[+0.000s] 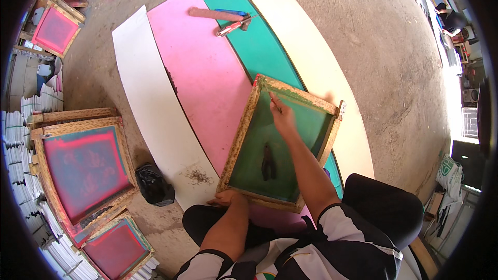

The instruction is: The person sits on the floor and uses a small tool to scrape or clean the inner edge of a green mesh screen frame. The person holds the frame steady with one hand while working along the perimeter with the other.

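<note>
A wooden screen-printing frame (pixel 239 129) with green mesh lies tilted in front of me, across the coloured boards. My left hand (pixel 228 197) is closed round its near left corner. My right hand (pixel 282 115) reaches over the mesh toward the far left corner, its fingers pinched together; a thin thing may be between them, too small to make out. Dark-handled pliers (pixel 268 163) rest on the mesh, left of my right forearm. Beyond the frame, a hammer (pixel 218 14) and a red-and-silver hand tool (pixel 232 27) lie across the pink and teal boards, beside a blue tool (pixel 231 12).
Under the frame are a white board (pixel 150 88), a pink board (pixel 194 62), a teal board (pixel 264 46) and a cream board (pixel 306 36). At left stand more screen frames (pixel 127 161), paper stacks (pixel 18 161) and a black plastic bag (pixel 154 184). Another person (pixel 455 22) is far right.
</note>
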### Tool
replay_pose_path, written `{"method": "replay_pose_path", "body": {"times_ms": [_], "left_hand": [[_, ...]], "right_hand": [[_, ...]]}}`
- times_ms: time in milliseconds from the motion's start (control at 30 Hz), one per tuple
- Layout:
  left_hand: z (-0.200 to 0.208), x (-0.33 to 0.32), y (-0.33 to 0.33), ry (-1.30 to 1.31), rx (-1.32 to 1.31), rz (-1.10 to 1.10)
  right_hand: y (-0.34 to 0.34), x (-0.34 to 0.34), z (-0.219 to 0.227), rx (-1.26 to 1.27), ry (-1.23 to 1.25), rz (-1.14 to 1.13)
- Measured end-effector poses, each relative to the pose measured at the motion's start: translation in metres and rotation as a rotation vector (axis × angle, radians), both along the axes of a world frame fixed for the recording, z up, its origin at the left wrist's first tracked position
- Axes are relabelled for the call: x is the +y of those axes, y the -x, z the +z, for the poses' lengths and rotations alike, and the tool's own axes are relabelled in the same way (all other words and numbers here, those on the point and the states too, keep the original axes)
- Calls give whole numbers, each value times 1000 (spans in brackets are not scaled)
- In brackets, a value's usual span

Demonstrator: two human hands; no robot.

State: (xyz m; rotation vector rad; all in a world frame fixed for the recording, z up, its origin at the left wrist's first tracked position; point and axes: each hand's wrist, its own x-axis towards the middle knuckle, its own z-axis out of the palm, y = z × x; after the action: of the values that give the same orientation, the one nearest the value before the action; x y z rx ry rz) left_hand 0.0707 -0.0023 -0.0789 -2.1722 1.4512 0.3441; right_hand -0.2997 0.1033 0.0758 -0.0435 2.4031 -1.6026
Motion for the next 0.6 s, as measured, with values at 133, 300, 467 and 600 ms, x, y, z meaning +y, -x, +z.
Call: {"method": "replay_pose_path", "body": {"times_ms": [133,300,467,600], "left_hand": [[23,9,15,91,97,106],[41,10,33,-99,-63,-38],[-38,-2,-24,-111,-308,-190],[-20,5,-13,92,25,64]], "right_hand": [[13,14,24,142,-386,160],[33,27,37,193,-537,261],[42,15,50,174,-615,362],[52,24,55,166,-681,423]]}}
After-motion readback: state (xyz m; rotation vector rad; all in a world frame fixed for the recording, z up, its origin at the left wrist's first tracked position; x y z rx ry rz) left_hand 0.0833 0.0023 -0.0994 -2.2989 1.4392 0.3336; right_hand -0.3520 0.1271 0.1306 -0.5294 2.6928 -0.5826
